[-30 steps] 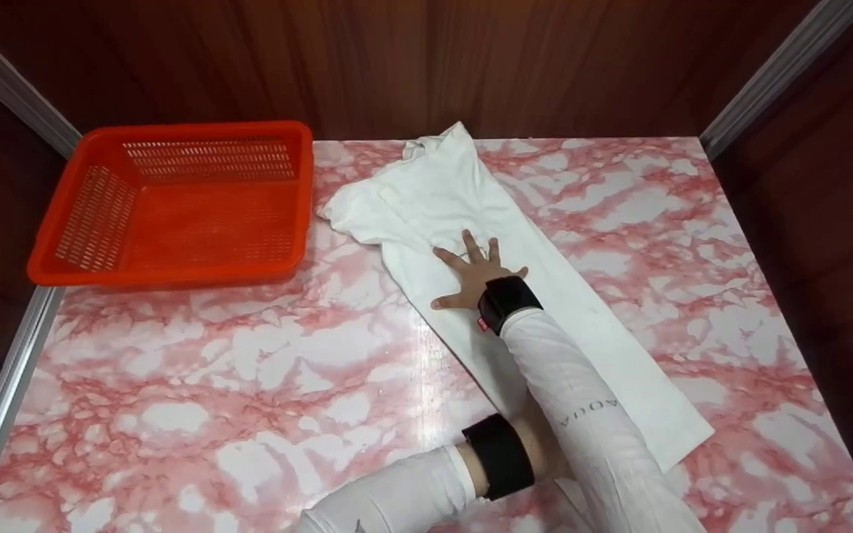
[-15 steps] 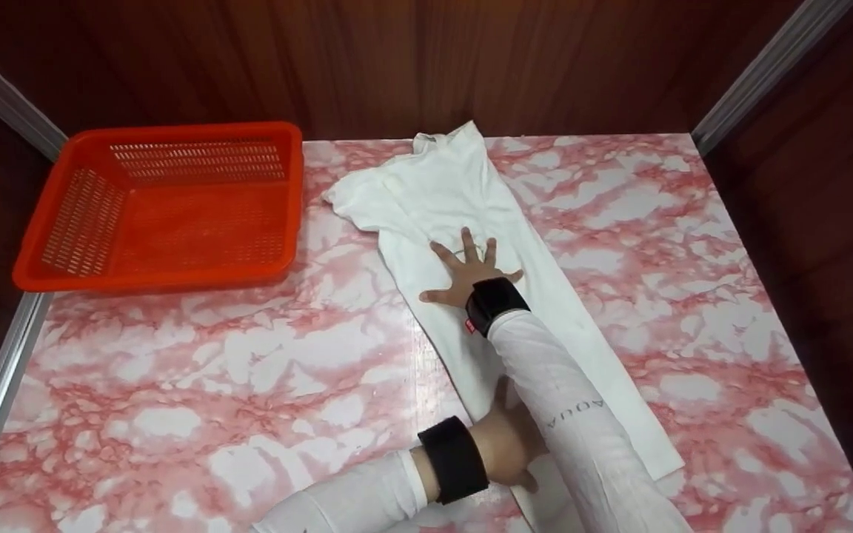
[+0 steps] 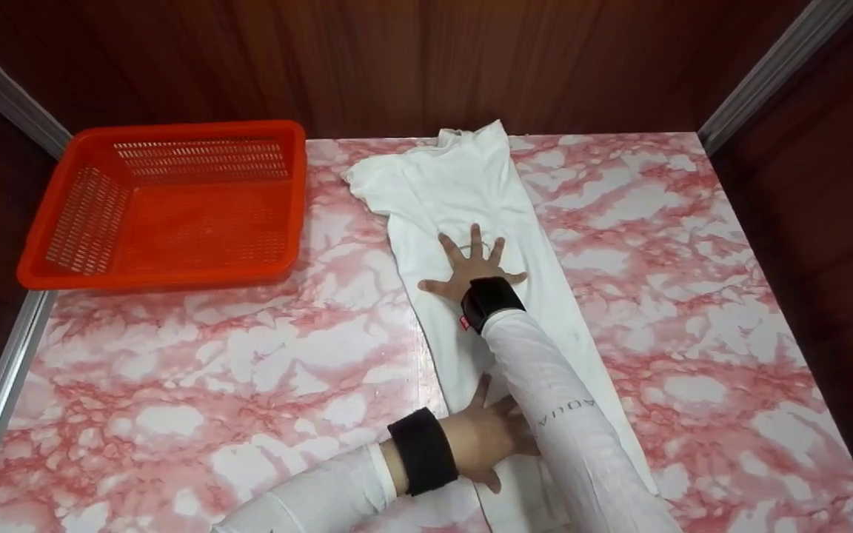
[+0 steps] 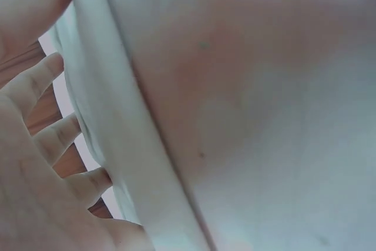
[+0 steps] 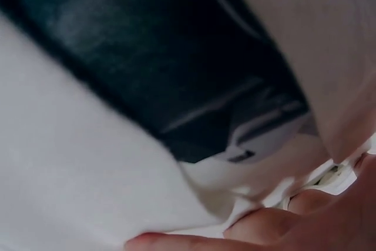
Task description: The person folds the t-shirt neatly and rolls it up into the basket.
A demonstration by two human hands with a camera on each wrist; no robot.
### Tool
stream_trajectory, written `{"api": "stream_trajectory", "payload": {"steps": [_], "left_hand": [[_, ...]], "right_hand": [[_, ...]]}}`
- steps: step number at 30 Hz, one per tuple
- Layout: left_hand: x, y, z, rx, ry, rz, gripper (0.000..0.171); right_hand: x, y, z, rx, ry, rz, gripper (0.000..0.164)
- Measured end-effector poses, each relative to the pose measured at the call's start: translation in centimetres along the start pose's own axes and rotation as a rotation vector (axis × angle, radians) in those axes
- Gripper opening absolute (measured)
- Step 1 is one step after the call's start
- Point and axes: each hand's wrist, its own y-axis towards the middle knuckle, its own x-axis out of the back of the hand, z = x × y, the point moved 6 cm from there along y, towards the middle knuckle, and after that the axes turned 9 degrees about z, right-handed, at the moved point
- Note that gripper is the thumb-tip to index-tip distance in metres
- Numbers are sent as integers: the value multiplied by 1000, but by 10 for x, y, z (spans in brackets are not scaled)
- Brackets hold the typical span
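A white T-shirt (image 3: 463,185), folded lengthwise into a long strip, lies from the back wall toward me, its collar and a sleeve at the far end. My right hand (image 3: 474,275) lies on its middle, fingers spread wide. In the right wrist view its fingers (image 5: 264,227) touch white cloth beside a large dark patch. Closer to me, my left hand (image 3: 482,437) rests on the strip near its left edge, fingers spread and partly behind my right forearm. The left wrist view shows the left fingers (image 4: 35,86) along the white cloth.
An orange plastic basket (image 3: 297,222) with slotted walls and nothing in it stands at the back left. The surface is a red-and-white marbled tabletop (image 3: 175,355). Dark wood panels (image 3: 367,66) enclose it at the back and both sides.
The shirt has swung clockwise: its collar end went right and its near end left, so it lies straighter toward me. My left hand moved left, while my right hand stayed spread on the cloth.
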Motion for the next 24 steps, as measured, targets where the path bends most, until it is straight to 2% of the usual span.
{"api": "stream_trajectory", "payload": {"steps": [11,24], "left_hand": [[-3,-12,5,-21,-75,-27,84],[-6,-23,14,-26,-163,-57,80]], "right_hand": [[3,2,3,-47,55,-10,91],[3,19,-6,-122,76,-63,96]]}}
